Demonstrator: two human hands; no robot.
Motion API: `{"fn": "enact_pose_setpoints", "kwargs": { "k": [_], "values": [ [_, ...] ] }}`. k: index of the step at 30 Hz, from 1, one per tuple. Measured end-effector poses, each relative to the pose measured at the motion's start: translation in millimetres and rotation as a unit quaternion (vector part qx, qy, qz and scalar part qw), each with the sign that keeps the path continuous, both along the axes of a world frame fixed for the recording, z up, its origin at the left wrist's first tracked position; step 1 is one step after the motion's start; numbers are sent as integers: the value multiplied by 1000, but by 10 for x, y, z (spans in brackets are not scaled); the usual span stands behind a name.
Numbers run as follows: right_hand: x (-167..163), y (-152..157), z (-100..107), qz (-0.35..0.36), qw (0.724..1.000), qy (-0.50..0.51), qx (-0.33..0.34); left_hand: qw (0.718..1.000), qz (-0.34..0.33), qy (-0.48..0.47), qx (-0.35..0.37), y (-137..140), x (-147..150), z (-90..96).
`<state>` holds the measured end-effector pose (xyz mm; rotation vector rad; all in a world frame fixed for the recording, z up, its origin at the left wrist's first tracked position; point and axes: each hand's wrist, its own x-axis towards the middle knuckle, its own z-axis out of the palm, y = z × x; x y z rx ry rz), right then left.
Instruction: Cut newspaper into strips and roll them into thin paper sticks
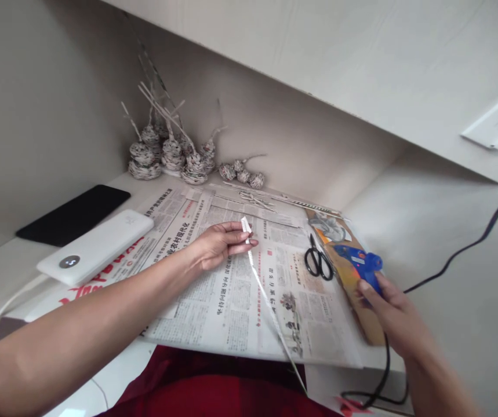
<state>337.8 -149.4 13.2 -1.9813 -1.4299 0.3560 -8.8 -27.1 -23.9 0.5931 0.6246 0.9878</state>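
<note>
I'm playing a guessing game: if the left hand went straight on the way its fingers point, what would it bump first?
Probably the black scissors on the newspaper. But the left hand looks raised, so it might pass over them; depth is hard to judge.

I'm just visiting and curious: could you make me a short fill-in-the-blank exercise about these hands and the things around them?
1. The right hand holds a glue gun whose body is mostly ____.
2. A thin paper strip is pinched between the fingers of the ____ hand.
3. The scissors have handles coloured ____.
4. Spread beneath the scissors is printed ____.

Missing words: blue; left; black; newspaper.
</note>
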Motion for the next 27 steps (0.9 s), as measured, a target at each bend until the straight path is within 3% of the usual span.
{"fn": "enact_pose_setpoints", "kwargs": {
  "k": [3, 6, 11, 15, 20, 27],
  "values": [
    [-459, -79, 110, 127, 961, 244, -34, 1000, -10, 11, -1, -1, -11, 8],
    [-834, -94, 170, 194, 934, 299, -26, 1000, -15, 15, -3, -9, -19, 28],
    [-1213, -35, 226, 274, 940, 203, -12, 1000, -17, 16, 5, -34, -16, 53],
    [-1411, 4, 236, 255, 961, 108, -5, 1000, -22, 18, 10, -48, -9, 49],
    [-1534, 2, 184, 256, 966, 4, 28, 999, -21, 12, 24, -57, 0, 39],
    [-1563, 0, 168, 251, 966, -48, 38, 999, -23, 17, 29, -76, 0, 50]
  ]
}}
